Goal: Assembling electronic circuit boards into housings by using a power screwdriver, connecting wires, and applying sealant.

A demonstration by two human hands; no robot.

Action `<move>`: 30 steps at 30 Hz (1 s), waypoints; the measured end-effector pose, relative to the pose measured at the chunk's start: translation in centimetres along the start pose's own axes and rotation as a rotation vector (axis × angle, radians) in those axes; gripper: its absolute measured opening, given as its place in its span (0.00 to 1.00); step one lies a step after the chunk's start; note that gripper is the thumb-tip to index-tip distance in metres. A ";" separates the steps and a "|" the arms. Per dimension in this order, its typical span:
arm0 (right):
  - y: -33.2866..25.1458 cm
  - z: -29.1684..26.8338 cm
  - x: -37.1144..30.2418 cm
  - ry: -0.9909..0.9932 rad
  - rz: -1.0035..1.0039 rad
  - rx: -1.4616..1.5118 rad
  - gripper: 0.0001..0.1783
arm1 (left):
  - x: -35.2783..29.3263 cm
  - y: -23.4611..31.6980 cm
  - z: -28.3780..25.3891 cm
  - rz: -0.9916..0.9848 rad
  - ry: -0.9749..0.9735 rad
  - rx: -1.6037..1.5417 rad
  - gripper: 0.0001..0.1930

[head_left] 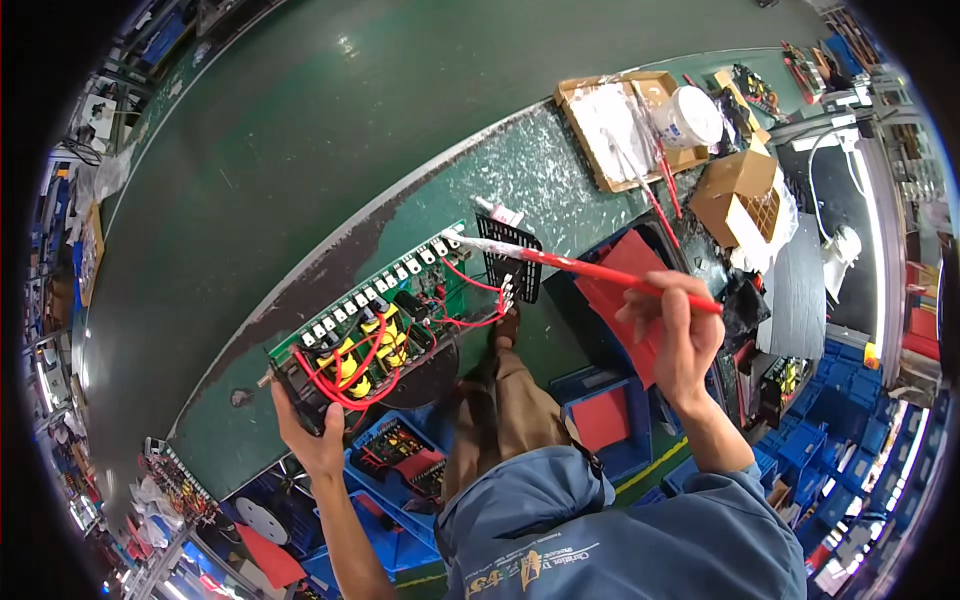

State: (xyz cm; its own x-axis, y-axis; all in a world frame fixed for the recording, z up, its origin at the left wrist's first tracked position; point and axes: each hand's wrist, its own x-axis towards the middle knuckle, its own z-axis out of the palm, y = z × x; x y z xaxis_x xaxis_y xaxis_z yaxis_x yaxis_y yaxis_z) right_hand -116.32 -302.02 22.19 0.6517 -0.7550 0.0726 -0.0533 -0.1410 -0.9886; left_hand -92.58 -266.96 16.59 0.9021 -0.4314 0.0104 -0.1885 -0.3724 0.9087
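Observation:
My left hand (318, 440) grips the near left end of a long green circuit board (405, 308), thumb and fingers closed around a dark block there. The board lies tilted along the bench edge. A row of white-topped parts runs along its far side, with yellow coils (350, 372) and looping red wires on the near side. Pinched in my right hand (682, 335) is a brush (600, 267) with a red handle. Its white-smeared tip touches or hovers just over the board's right end; I cannot tell which. A black slotted panel (522, 262) is beside that end, with red wires running to it.
On the green bench (540, 150) stand a cardboard tray (600, 130) smeared with white paste, a white tub (690, 117), more red-handled brushes (662, 205) and an open cardboard box (735, 195). A white tube (498, 211) lies behind the panel. Blue bins (615, 425) sit below.

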 end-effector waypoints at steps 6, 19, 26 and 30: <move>1.3 1.6 -0.4 -0.160 -0.105 -0.128 0.13 | -0.9 -3.7 -1.1 -0.090 0.051 -0.039 0.42; 2.2 2.7 -0.1 -0.236 -0.098 -0.207 0.12 | -2.3 -5.1 -0.6 -0.066 0.214 -0.009 0.34; 1.8 2.1 -0.1 -0.190 -0.138 -0.193 0.13 | -2.4 -5.1 -0.6 -0.102 0.214 -0.105 0.35; 2.2 2.6 0.6 -0.245 -0.101 -0.159 0.12 | -2.5 -5.0 -0.6 -0.100 0.155 -0.109 0.34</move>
State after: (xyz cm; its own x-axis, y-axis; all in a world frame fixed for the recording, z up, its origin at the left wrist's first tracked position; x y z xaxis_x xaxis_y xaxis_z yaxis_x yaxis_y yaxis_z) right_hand -114.06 -301.12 19.69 0.8216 -0.5582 0.1161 -0.0843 -0.3202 -0.9436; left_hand -93.61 -263.53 12.29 0.9646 -0.2625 -0.0255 -0.0599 -0.3123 0.9481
